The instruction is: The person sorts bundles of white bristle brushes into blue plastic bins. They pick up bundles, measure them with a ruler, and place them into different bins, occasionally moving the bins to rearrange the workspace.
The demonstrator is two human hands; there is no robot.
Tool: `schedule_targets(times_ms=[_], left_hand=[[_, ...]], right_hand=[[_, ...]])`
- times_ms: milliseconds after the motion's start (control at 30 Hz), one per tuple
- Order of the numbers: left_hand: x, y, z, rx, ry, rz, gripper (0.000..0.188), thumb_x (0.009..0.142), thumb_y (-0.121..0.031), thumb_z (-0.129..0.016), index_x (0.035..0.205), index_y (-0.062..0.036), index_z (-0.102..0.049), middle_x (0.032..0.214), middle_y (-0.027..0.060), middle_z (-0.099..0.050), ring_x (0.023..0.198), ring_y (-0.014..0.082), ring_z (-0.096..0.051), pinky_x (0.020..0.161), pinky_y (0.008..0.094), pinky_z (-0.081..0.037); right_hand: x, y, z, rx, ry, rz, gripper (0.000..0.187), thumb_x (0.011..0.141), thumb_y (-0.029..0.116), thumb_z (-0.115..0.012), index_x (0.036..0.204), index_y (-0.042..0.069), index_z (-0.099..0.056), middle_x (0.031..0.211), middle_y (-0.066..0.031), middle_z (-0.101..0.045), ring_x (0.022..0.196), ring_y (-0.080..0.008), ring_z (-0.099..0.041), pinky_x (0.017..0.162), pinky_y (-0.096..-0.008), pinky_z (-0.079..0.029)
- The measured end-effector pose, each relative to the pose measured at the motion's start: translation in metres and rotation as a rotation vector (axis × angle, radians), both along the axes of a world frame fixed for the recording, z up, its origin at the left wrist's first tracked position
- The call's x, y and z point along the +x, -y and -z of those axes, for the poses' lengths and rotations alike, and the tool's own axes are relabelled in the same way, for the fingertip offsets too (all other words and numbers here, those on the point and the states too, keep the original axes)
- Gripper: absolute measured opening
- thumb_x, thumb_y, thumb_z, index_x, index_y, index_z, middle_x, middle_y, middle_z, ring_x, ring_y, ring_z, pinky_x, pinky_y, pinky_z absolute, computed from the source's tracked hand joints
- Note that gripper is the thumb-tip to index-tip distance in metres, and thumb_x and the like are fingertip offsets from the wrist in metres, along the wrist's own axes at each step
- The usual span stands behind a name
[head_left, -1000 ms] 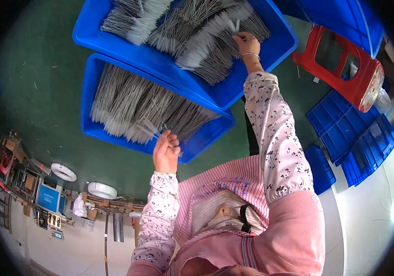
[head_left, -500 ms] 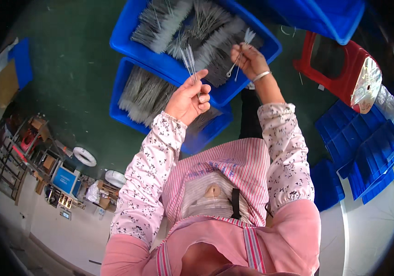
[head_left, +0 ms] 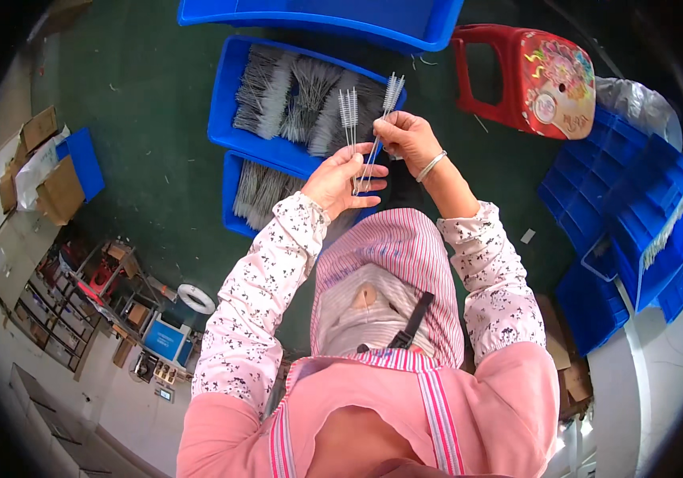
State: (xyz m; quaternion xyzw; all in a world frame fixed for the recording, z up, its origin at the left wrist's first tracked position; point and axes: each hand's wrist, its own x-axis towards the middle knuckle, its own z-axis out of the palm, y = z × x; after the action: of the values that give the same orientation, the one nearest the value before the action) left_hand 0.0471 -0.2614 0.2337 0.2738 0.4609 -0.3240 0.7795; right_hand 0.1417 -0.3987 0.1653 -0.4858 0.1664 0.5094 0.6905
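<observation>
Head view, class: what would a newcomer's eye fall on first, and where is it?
First, the thin brushes in the left hand and the right hand, in the upper middle. Just beyond them, two blue bins hold many more. The red stool, with its patterned seat, stands out at upper right.

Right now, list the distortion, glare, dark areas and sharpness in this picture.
Head view: black corners around the fisheye image; head view: the lower edge of the top bin bows; head view: the plastic bag shows pale highlights; head view: the held brushes look fairly sharp.
</observation>
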Motion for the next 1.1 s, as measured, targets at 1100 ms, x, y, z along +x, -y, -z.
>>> schedule_targets(times_ms=[1100], left_hand=[[-0.162,0.171,0.027,0.622,-0.299,-0.396,0.025,0.092,-0.022,-0.039,0.105,-0.0045,-0.051,0.088,0.0117,-0.061,0.078,0.024,-0.059,0.062,0.0359,-0.046]], right_hand=[[-0.053,0.05,0.007,-0.2,0.142,-0.707,0.014,0.078,0.014,-0.06,0.077,0.0,-0.059,0.063,-0.0035,-0.057,0.048,-0.0117,-0.055,0.045,-0.0246,-0.049]])
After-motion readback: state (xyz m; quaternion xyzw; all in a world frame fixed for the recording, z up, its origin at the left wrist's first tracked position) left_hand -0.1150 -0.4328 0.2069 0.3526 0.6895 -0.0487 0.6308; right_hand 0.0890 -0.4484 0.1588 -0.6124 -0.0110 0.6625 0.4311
